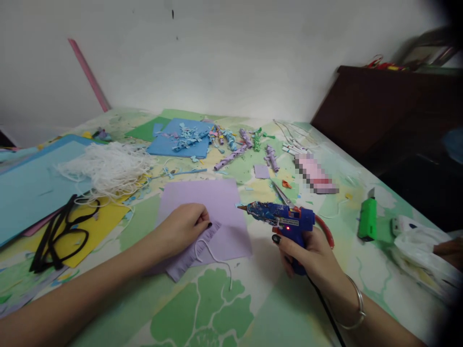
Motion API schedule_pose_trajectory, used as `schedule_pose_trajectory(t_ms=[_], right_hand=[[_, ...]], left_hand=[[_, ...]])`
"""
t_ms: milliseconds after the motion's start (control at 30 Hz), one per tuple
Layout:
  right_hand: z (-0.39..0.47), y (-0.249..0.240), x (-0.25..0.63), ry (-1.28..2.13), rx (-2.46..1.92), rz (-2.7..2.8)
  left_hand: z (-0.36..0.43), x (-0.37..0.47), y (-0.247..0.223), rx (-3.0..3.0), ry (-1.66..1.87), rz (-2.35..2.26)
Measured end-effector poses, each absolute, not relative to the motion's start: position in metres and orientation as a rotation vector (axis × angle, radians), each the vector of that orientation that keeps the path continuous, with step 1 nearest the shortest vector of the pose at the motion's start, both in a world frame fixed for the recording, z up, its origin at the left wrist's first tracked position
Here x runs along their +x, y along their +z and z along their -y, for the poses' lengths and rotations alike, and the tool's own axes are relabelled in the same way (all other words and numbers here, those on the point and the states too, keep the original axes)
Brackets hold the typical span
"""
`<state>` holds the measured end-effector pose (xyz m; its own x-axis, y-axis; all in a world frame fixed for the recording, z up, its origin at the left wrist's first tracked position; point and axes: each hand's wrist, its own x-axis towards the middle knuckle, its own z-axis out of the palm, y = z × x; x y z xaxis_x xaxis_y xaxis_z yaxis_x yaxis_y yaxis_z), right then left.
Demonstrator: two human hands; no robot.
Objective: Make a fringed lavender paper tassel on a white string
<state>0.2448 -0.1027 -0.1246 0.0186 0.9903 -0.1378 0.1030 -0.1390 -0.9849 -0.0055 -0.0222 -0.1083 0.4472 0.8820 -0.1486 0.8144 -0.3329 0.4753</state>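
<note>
In my right hand [307, 250] is a blue glue gun [278, 217], its nozzle pointing left and a small red light lit on its side. My left hand [186, 224] is closed on a fringed purple strip [184, 260], fingertips pressed together at its upper end. A white string [219, 260] trails from the strip and curls onto the tablecloth. Under the hand and strip lies a purple sheet [220, 202]. The glue gun's tip is to the right of my left hand, near the sheet's right edge, not touching it.
Scissors [284, 193] lie behind the glue gun. A green cutter [368, 219] is at the right, beside a plastic bag [419, 246]. White yarn [108, 166] and black glasses [68, 236] are at the left. Rolled purple pieces [231, 158] and blue sheets [162, 142] lie farther back.
</note>
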Motion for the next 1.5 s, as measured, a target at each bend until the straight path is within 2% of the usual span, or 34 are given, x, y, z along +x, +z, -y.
schedule_pose_trajectory(t_ms=[700,1500], right_hand=[[0.105,-0.111,0.244,1.243,-1.372,1.334],[0.103,-0.114,0.240,1.249,-1.370,1.368]], left_hand=[[0.021,-0.007,-0.116,2.269,0.206,-1.481],[0.023,-0.014,-0.125,2.267,0.415,-1.376]])
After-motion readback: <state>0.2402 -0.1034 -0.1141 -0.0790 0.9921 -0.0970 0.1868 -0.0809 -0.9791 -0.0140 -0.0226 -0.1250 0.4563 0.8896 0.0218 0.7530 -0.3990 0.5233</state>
